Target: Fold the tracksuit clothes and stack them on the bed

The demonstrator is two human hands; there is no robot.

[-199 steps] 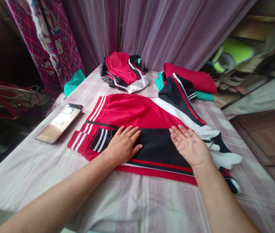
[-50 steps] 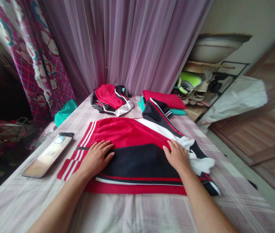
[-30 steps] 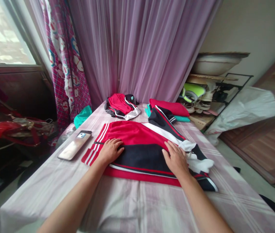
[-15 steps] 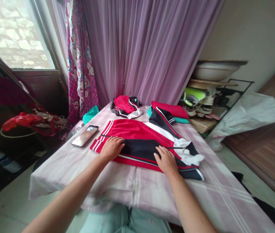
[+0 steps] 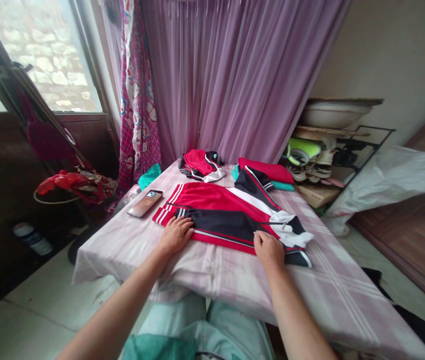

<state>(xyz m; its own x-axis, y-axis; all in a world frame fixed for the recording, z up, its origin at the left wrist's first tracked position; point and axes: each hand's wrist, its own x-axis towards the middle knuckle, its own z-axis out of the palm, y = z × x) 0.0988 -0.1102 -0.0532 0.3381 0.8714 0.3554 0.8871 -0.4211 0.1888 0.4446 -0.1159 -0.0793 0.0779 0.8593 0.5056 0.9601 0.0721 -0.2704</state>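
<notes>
A red, navy and white jacket (image 5: 216, 202) lies on the table with one sleeve folded across its near side. My left hand (image 5: 176, 234) rests flat on the cuff end of that sleeve, fingers spread a little. Near the white collar, my right hand (image 5: 269, 248) is closed at the jacket's near edge, its fingers curled on the navy and red fabric; whether cloth is pinched in them is hard to make out. The other sleeve (image 5: 255, 185) points away toward the back of the table.
A phone (image 5: 145, 203) lies left of the jacket on the checked tablecloth (image 5: 220, 280). Crumpled red and black clothing (image 5: 202, 165) and a folded red garment (image 5: 265, 170) sit at the back. A shoe rack (image 5: 317, 165) and white bag (image 5: 392, 175) stand right.
My right hand has closed from spread fingers and sits slightly further right on the jacket. My left hand stays near the cuff, now lower on it. The camera view has shifted.
</notes>
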